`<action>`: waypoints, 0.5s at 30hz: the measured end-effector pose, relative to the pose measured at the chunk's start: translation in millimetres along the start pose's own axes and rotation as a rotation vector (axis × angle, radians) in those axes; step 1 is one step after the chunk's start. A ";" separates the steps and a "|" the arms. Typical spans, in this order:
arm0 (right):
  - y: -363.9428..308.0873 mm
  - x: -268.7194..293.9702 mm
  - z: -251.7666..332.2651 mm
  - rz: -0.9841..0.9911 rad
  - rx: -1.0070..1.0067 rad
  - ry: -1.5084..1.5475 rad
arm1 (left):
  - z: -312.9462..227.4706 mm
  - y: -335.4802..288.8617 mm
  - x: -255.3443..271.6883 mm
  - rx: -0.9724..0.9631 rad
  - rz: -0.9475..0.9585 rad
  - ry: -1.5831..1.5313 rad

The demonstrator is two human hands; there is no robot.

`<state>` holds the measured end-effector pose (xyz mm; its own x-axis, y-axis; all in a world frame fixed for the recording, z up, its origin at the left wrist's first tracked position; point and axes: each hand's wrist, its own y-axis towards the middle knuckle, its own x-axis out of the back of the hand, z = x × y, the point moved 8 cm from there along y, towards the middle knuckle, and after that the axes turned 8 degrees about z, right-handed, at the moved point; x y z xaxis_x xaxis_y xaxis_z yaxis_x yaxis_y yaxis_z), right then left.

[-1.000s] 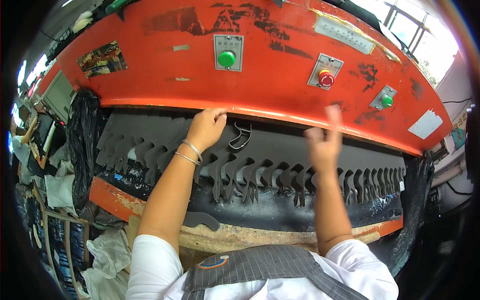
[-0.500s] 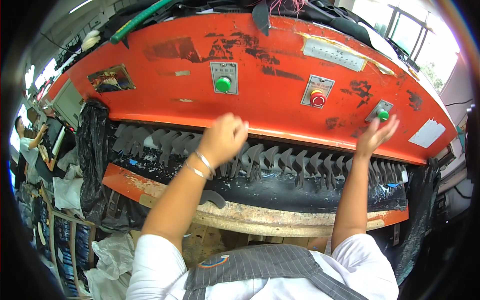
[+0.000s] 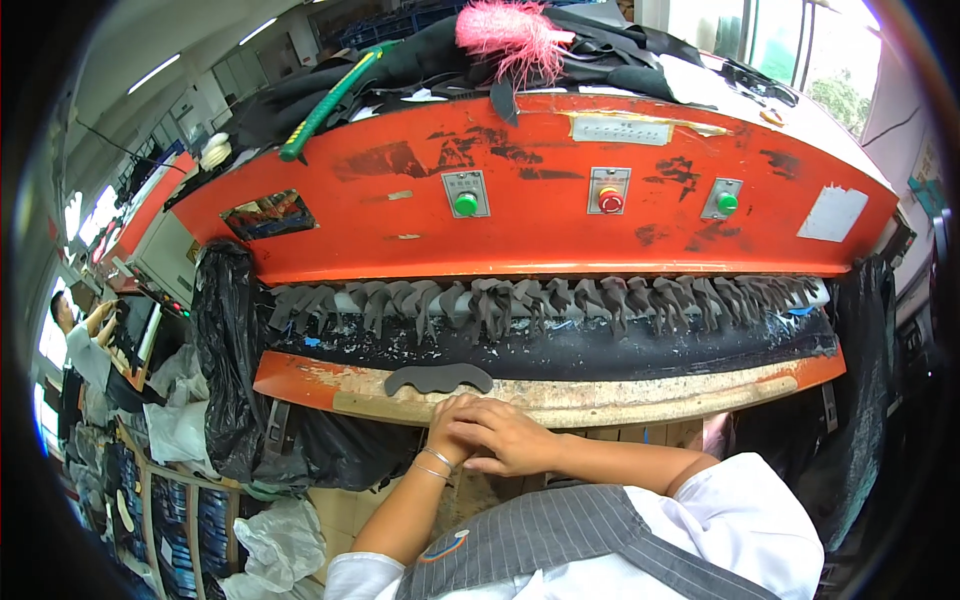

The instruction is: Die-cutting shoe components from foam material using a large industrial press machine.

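The right hand (image 3: 512, 440) rests over the left hand (image 3: 448, 428), its fingers (image 3: 474, 432) loosely bent, while the right forearm (image 3: 625, 458) reaches inward nearly level and the left forearm (image 3: 398, 515) slants upward from the lower left.

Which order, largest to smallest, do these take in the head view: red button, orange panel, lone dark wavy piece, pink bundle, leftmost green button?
Orange panel
Pink bundle
Lone dark wavy piece
Red button and leftmost green button: look alike, unranked
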<state>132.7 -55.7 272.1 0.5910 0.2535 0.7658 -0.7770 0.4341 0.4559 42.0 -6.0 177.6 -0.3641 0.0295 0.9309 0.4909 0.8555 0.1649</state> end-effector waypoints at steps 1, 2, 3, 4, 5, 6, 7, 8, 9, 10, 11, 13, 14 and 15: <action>-1.0 -2.1 1.8 -0.002 0.000 -0.011 | -1.7 -4.1 4.8 0.004 -0.036 0.029; -5.0 -4.4 -2.5 0.014 -0.060 -0.042 | -4.7 -7.4 7.0 -0.006 -0.042 0.028; -11.1 -4.8 -6.2 0.034 -0.118 -0.072 | -10.6 -8.4 13.2 0.002 -0.056 0.016; -16.6 -1.8 -9.1 0.069 -0.191 -0.061 | -14.0 -10.0 19.2 0.014 -0.072 0.005; -29.8 -2.8 -18.5 0.056 -0.276 -0.137 | -15.6 -10.9 20.2 0.009 -0.080 0.003; -45.2 -0.7 -26.1 0.062 -0.364 -0.192 | -19.2 -12.3 22.6 0.000 -0.142 0.041; -60.4 2.2 -32.3 0.069 -0.451 -0.247 | -21.8 -14.3 24.9 -0.007 -0.205 0.076; -74.4 5.1 -37.4 0.092 -0.553 -0.275 | -22.1 -15.8 25.3 -0.015 -0.217 0.093; -90.9 8.1 -43.7 0.114 -0.659 -0.305 | -20.8 -15.7 23.5 -0.020 -0.223 0.082; -107.5 6.8 -49.6 0.152 -0.762 -0.312 | -17.6 -16.6 20.9 -0.011 -0.207 0.090; -122.9 6.0 -52.4 0.228 -0.864 -0.397 | -14.4 -17.4 17.9 0.000 -0.189 0.098; -146.2 12.1 -48.9 0.217 -0.859 -0.619 | -12.4 -16.7 14.1 0.000 -0.192 0.085; -156.6 11.2 -55.3 0.164 -0.824 -0.690 | -12.2 -15.9 12.8 0.006 -0.198 0.092; -156.4 11.9 -54.8 0.087 -0.808 -0.666 | -9.2 -14.7 8.5 0.018 -0.200 0.100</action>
<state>273.1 -73.2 185.1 0.1103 -0.1088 0.9879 -0.2901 0.9472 0.1367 39.0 -23.1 186.1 -0.3723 -0.1924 0.9080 0.4024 0.8481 0.3447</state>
